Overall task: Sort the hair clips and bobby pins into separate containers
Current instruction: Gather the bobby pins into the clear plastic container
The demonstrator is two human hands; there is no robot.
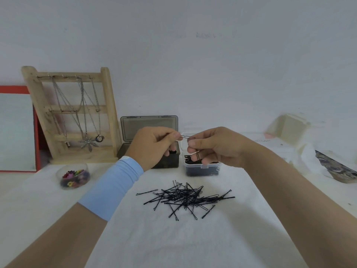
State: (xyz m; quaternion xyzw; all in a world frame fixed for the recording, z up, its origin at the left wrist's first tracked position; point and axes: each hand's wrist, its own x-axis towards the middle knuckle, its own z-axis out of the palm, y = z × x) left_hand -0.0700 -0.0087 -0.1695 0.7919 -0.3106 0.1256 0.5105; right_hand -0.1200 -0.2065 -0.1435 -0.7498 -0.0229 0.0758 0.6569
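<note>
Hands point(154, 146) pinch a hairpin point(187, 137) near the clear box point(201, 169), apparently pin-filled.

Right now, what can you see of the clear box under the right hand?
The clear box is a rectangular tub of see-through plastic with a pale clasp on its front rim. It stands on the white cloth, beside the dark box, open and holding black pins. The right hand hovers over it; whether it touches is unclear.
</note>
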